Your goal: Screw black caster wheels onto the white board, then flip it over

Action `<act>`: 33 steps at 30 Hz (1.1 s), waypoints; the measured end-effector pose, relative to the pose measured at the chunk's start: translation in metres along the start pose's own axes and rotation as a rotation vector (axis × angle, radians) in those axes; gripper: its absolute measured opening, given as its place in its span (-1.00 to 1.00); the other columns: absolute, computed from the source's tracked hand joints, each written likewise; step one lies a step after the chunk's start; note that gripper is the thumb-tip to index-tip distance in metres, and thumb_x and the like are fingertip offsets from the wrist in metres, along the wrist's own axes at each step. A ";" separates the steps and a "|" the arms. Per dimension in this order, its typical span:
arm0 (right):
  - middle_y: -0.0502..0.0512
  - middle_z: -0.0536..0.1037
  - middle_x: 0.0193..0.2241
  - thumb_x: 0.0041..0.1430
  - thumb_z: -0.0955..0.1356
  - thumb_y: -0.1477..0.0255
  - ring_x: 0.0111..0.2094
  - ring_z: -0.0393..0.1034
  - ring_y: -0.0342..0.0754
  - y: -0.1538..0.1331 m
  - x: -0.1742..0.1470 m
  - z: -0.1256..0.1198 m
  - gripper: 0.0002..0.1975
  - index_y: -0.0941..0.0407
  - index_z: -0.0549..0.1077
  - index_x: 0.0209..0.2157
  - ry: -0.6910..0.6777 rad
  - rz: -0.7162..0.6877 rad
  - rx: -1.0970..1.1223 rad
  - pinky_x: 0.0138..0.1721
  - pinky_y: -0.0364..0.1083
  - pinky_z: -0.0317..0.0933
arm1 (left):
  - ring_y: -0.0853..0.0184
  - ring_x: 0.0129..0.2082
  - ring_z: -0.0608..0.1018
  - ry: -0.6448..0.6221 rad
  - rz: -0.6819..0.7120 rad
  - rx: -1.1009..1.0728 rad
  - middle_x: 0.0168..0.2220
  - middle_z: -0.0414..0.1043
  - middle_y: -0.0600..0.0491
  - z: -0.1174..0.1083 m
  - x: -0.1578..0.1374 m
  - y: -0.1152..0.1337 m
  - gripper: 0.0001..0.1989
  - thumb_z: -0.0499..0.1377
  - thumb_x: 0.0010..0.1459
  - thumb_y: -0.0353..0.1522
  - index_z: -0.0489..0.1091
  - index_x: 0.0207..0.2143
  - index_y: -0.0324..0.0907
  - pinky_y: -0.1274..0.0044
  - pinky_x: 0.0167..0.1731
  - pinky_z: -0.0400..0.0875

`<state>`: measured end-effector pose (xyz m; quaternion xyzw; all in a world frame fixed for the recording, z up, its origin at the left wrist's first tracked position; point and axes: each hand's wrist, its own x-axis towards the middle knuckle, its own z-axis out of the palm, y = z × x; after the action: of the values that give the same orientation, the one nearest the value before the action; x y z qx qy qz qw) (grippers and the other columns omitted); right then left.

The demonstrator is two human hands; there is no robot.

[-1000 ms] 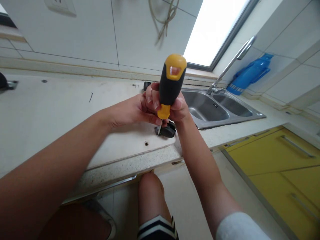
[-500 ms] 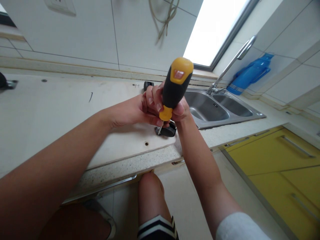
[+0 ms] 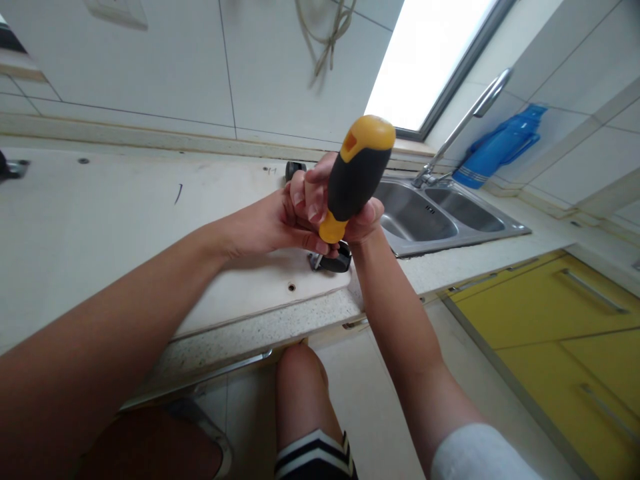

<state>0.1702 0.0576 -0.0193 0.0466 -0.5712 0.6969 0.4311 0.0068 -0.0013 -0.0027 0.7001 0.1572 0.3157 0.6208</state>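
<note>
Tilted further to the right than half a second ago, your yellow-and-black screwdriver (image 3: pixel 357 180) stands handle-up over the near right caster (image 3: pixel 336 260); its shaft is mostly hidden; your right hand (image 3: pixel 366 223) is wrapped round the handle; your left hand (image 3: pixel 283 220) has its fingers bunched narrow below the collar, beside that caster, though you cannot tell what they pinch; the caster sits at the corner of the white panel (image 3: pixel 125 207); another caster (image 3: pixel 295 170) is behind your hands; beyond lies the double-bowl sink (image 3: pixel 415 217), with a blue thermos (image 3: pixel 500 147) past the faucet (image 3: pixel 465 123).
</note>
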 end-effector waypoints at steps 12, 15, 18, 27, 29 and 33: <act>-0.04 0.39 -0.66 -0.48 0.75 0.07 -0.34 0.51 0.19 -0.005 -0.001 0.009 -0.47 -0.06 0.61 -0.45 0.016 -0.109 -0.156 -0.22 0.11 0.45 | 0.07 -0.13 0.81 0.071 0.005 -0.034 -0.26 0.75 -0.05 -0.001 0.001 -0.006 -0.68 0.64 -0.08 -0.47 0.66 -0.27 -0.22 0.30 0.01 0.74; -0.05 0.42 -0.63 -0.53 0.75 0.10 -0.35 0.51 0.15 -0.003 -0.002 0.008 -0.43 -0.05 0.67 -0.37 0.035 -0.061 -0.105 -0.22 0.07 0.42 | 0.03 -0.12 0.81 0.102 0.007 -0.011 -0.28 0.74 -0.05 0.002 0.001 -0.002 -0.69 0.63 -0.06 -0.47 0.65 -0.27 -0.23 0.27 0.03 0.74; -0.07 0.40 -0.64 -0.46 0.72 0.06 -0.41 0.46 0.09 -0.003 -0.002 0.004 -0.43 -0.03 0.68 -0.34 0.045 -0.014 -0.047 -0.24 0.06 0.40 | 0.05 -0.11 0.81 0.056 0.007 -0.008 -0.26 0.75 -0.05 0.004 0.000 0.003 -0.75 0.58 0.03 -0.48 0.66 -0.24 -0.24 0.27 0.04 0.74; -0.08 0.36 -0.65 -0.49 0.76 0.09 -0.37 0.47 0.12 -0.007 -0.003 0.014 -0.47 -0.07 0.60 -0.45 0.030 -0.088 -0.168 -0.21 0.07 0.40 | 0.04 -0.10 0.81 0.079 -0.026 -0.006 -0.25 0.76 -0.09 0.000 0.000 -0.005 -0.67 0.64 -0.07 -0.43 0.67 -0.26 -0.23 0.31 0.02 0.75; -0.07 0.40 -0.64 -0.45 0.75 0.03 -0.36 0.47 0.13 -0.007 -0.003 0.014 -0.44 -0.07 0.66 -0.36 0.006 -0.083 -0.161 -0.19 0.08 0.41 | 0.04 -0.09 0.81 0.082 -0.013 -0.006 -0.24 0.76 -0.08 0.001 -0.001 -0.003 -0.69 0.64 -0.04 -0.40 0.66 -0.25 -0.22 0.31 0.03 0.74; -0.03 0.46 -0.62 -0.53 0.74 0.00 -0.34 0.48 0.13 -0.011 -0.002 0.007 -0.35 -0.05 0.70 -0.31 -0.036 0.002 -0.147 -0.15 0.11 0.43 | 0.08 -0.07 0.81 0.046 0.002 0.001 -0.20 0.77 -0.03 0.002 -0.002 0.001 -0.75 0.59 0.06 -0.40 0.67 -0.22 -0.20 0.29 0.08 0.72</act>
<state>0.1756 0.0499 -0.0097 0.0268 -0.6286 0.6527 0.4221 0.0069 -0.0044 -0.0023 0.6931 0.1710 0.3325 0.6164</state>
